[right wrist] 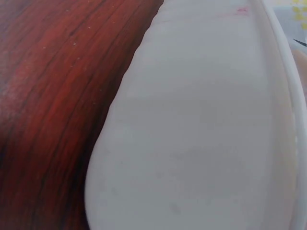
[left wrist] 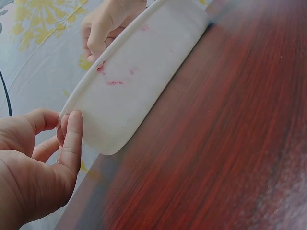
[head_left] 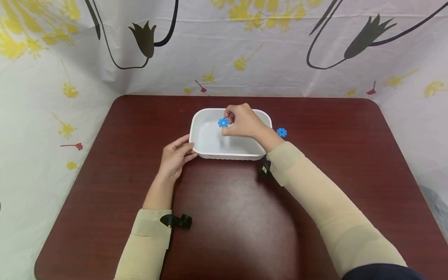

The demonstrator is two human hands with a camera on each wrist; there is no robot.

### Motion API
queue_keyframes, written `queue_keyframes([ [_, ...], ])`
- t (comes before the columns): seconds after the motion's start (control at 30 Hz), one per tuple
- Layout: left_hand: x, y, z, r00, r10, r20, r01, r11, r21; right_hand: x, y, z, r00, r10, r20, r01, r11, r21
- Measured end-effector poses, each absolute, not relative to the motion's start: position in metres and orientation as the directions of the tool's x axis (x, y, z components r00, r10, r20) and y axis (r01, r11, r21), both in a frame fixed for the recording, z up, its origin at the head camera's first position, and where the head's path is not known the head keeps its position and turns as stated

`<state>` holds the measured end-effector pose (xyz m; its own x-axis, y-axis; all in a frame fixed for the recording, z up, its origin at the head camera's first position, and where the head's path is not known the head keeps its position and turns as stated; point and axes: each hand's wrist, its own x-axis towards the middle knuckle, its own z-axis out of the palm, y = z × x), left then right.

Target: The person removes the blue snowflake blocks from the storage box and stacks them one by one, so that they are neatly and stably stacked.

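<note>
A white rectangular plastic basin (head_left: 231, 156) stands on the table. My left hand (head_left: 176, 156) grips its near left corner, thumb and fingers on either side of the rim, as the left wrist view also shows. Over the inside of the basin, my right hand (head_left: 244, 121) pinches a small blue notched disc (head_left: 223, 122) between thumb and fingers. A second blue notched disc (head_left: 281, 132) is on the table just right of the basin, near my right wrist. The basin's outer wall (right wrist: 192, 115) fills most of the right wrist view, with hardly any of the hand showing.
The dark reddish-brown wooden table (head_left: 224, 217) has rounded corners. Behind it hangs a white cloth (head_left: 182, 50) with yellow, red and grey flower prints. Red smudges mark the basin's outer wall. Black straps with small devices sit on both forearms.
</note>
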<state>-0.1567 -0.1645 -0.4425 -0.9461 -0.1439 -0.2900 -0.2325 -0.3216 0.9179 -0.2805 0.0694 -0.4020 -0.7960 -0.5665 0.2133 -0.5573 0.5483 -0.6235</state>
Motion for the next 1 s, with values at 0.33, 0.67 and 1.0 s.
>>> queue_keyframes([
  [0.33, -0.157, -0.164, -0.443, -0.941, -0.15, -0.303, -0.24, -0.332, 0.912, -0.273, 0.089, -0.403, -0.826, -0.514, 0.233, -0.525, 0.549, -0.65],
  [0.67, -0.157, -0.164, -0.443, -0.94, -0.145, -0.31, -0.244, -0.351, 0.904, -0.269, 0.11, -0.404, -0.848, -0.464, 0.258, -0.506, 0.561, -0.655],
  [1.0, -0.157, -0.162, -0.442, -0.94, -0.14, -0.312, -0.247, -0.353, 0.903, -0.268, 0.127, -0.403, -0.856, -0.436, 0.279, -0.506, 0.587, -0.632],
])
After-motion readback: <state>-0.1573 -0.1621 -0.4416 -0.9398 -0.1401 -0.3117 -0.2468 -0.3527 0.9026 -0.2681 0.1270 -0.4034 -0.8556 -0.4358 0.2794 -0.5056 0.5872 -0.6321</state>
